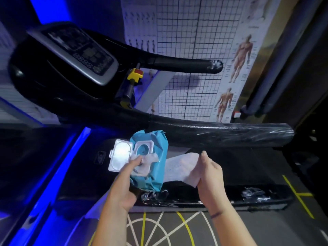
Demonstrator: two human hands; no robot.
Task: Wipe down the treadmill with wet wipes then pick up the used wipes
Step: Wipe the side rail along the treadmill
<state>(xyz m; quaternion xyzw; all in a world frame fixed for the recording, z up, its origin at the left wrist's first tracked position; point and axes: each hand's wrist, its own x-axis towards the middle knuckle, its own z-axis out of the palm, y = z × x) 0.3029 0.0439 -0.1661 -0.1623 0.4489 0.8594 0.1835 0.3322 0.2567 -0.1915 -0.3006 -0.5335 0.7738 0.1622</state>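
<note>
Wet wipe (181,168) is pinched by the right hand (211,176); the left hand (124,185) grips the blue wipes pack (158,148).

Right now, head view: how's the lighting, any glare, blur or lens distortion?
Head view: dim overall, saturated blue light on the left; head view: glare blows out the open lid of the wet-wipe pack; head view: wide-angle bending curves the treadmill handrail; head view: console soft, buttons unreadable, wipe fairly sharp.
</note>
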